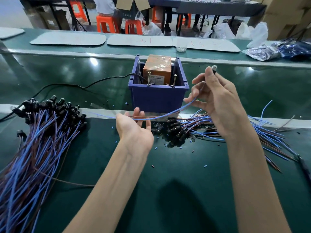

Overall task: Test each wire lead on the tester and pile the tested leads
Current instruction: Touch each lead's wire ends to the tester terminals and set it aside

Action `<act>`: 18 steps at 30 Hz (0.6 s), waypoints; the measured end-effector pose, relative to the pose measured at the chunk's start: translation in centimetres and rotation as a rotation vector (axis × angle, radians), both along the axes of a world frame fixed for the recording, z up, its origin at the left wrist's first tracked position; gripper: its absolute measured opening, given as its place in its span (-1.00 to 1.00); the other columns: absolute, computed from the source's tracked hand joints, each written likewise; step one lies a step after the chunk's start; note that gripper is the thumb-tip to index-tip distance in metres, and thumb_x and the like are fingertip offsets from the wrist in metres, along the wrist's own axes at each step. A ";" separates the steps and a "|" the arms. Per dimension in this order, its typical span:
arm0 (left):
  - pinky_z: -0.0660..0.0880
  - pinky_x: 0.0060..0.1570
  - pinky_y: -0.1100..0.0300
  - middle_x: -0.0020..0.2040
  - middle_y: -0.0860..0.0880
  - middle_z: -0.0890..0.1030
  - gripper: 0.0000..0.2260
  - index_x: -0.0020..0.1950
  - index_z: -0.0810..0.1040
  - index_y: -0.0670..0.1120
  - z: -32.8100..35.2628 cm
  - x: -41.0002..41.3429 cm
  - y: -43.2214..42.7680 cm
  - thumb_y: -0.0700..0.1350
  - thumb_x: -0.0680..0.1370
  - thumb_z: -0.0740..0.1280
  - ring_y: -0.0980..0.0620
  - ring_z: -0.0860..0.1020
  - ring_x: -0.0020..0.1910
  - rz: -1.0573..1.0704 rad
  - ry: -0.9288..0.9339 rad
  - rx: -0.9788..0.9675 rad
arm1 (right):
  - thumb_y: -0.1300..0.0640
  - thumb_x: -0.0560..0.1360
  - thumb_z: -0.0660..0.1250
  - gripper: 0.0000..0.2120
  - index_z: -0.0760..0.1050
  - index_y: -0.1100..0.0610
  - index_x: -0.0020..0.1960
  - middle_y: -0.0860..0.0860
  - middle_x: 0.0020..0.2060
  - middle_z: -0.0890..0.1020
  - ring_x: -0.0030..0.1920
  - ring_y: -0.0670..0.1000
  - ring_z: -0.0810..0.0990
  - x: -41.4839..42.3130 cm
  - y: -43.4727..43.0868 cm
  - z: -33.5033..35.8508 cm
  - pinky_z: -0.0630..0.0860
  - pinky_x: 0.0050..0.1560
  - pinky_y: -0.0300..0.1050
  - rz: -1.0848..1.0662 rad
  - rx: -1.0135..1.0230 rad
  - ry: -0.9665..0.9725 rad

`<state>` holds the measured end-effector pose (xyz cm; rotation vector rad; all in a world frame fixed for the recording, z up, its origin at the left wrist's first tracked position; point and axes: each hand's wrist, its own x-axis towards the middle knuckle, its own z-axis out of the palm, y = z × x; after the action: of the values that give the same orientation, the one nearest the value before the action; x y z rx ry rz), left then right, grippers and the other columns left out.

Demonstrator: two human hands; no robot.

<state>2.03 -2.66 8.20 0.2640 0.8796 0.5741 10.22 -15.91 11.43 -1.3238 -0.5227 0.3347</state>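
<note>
Leads with blue and brown wires and black lamp holders lie in a big fanned pile [42,132] well left of the tester on the dark green desk [185,190]; from its tidy lay I judge it the tested lot. A thin black power cable [67,85] runs in from the left to the tester [157,71], an orange taped box set in a blue plastic bin [158,98], with two upright screws [149,79] at its front rim that look to be the contacts. Just in front of the tester, slightly left, the left hand [134,130] is palm up with its fingers loosely apart. The free tail of one blue-and-brown wire lead [168,114] lies across them; whether they nip it I cannot tell. That wire lead arcs up to the right of the tester, where the right hand [217,101] has thumb and forefinger clamped on its bulb end, the other fingers spread. Front right of the tester sprawls a tangled heap [218,130] of like wires, probably untested. The step in hand seems to be presenting this lead. Next, its bare ends must meet the two screws, one each, while the bulb is watched.
</note>
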 end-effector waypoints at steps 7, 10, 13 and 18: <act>0.39 -0.29 0.29 -0.29 0.07 0.48 -0.76 0.06 0.52 0.00 -0.1 0.5 0.8 -0.02 0.68 0.07 0.16 0.44 -0.37 0.005 -0.089 0.094 | 0.00 0.65 0.10 -0.65 0.45 0.16 -0.20 -0.08 -0.53 0.30 -0.50 -0.10 0.18 0.8 -0.6 0.1 0.15 -0.55 -0.30 -0.083 0.046 0.033; 0.32 -0.43 0.35 -0.42 0.09 0.41 -0.73 -0.02 0.55 -0.03 -0.3 0.6 0.8 -0.02 0.68 0.08 0.20 0.35 -0.53 -0.047 -0.140 0.158 | 0.06 0.60 0.24 -0.74 0.51 0.14 -0.21 -0.05 -0.47 0.31 -0.51 -0.14 0.17 1.0 -0.8 -0.1 0.12 -0.55 -0.32 -0.160 -0.016 0.011; 0.24 -0.48 0.38 -0.51 0.11 0.34 -0.76 -0.02 0.54 -0.06 -0.5 0.6 0.6 -0.08 0.68 0.10 0.19 0.26 -0.59 -0.156 -0.190 0.264 | 0.23 0.53 0.34 -0.89 0.62 0.12 -0.14 -0.02 -0.39 0.35 -0.48 -0.15 0.19 1.1 -0.8 -0.4 0.16 -0.48 -0.31 -0.272 -0.109 -0.055; 0.24 -0.54 0.38 -0.52 0.09 0.37 -0.81 -0.09 0.44 -0.08 -0.3 0.6 -0.1 -0.14 0.68 0.10 0.18 0.25 -0.61 -0.268 -0.234 0.356 | 0.32 0.55 0.26 -0.83 0.63 0.19 -0.03 -0.15 -0.56 0.29 -0.53 -0.16 0.20 1.0 -0.4 -0.2 0.20 -0.51 -0.33 -0.434 0.026 0.015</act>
<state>2.67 -2.71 7.86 0.6155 0.5010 0.4964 11.20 -16.27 11.20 -1.3684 -0.2159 -0.0208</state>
